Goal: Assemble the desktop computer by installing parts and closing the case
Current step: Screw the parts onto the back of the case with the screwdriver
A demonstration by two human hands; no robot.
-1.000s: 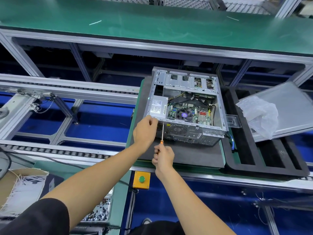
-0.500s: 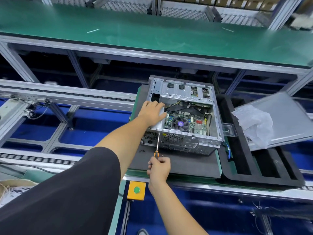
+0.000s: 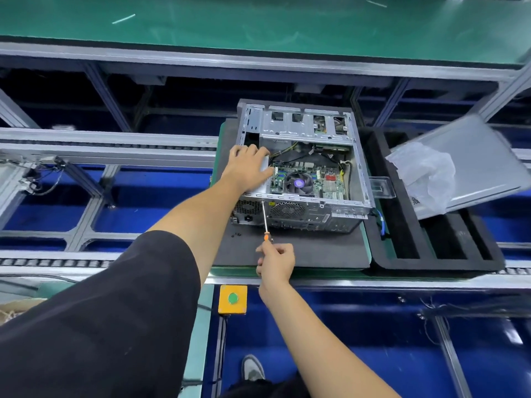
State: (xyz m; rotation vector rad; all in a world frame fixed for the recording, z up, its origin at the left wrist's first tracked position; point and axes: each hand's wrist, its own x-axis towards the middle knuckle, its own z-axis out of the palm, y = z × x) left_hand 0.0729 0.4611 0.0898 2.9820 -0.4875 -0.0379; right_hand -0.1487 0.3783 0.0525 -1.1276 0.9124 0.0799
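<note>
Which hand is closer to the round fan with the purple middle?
The left hand. It rests on the power supply just beside the fan; the right hand holds the screwdriver outside the case.

This is a factory assembly line for computers. Aluminium-framed roller conveyors [image 3: 109, 145] run across the view, under a long bench with a green mat [image 3: 258, 21]. An open computer case [image 3: 304, 168] lies on a grey foam pad [image 3: 301, 251] on a pallet at the conveyor's near edge, beside a black foam tray [image 3: 431, 254]. A yellow button box [image 3: 232, 299] hangs below the near rail.
</note>
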